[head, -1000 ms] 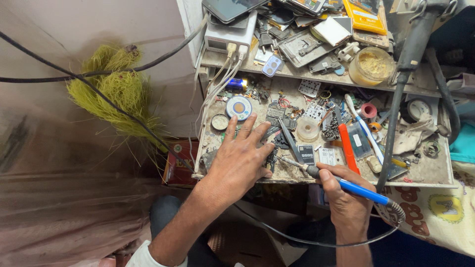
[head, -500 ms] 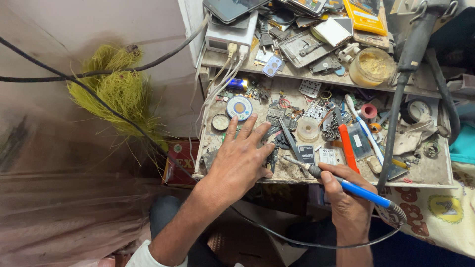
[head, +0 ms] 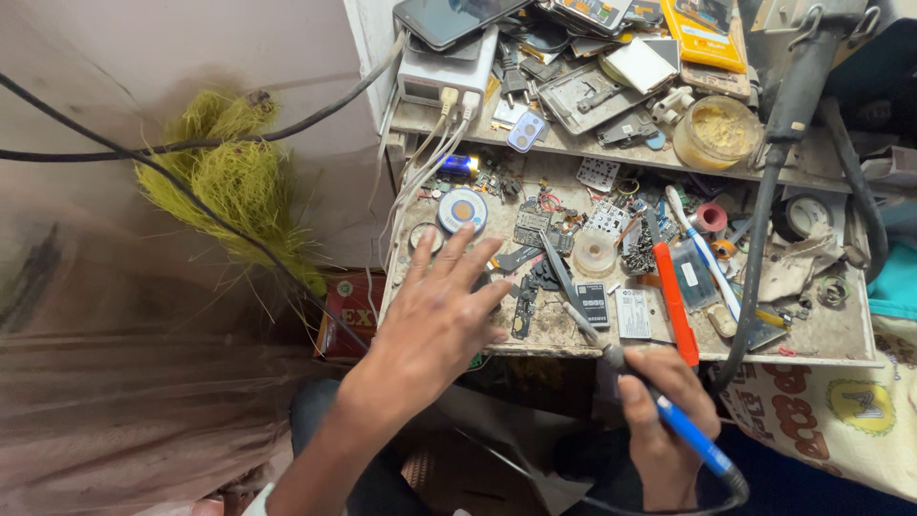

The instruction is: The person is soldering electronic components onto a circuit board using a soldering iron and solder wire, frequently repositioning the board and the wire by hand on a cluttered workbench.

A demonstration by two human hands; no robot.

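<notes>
Soldering at the cluttered table (head: 573, 336)

My left hand (head: 435, 320) lies spread, grasping nothing, just left of the small black part (head: 521, 315); my right hand (head: 664, 420) grips the blue soldering iron (head: 659, 406), tip just right of it. Next I need a steady tip

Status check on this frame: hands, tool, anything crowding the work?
Left hand flat, fingers spread on the bench. Right hand gripping blue-handled soldering iron, tip over bench edge. Small parts and orange tool crowd close.
</notes>
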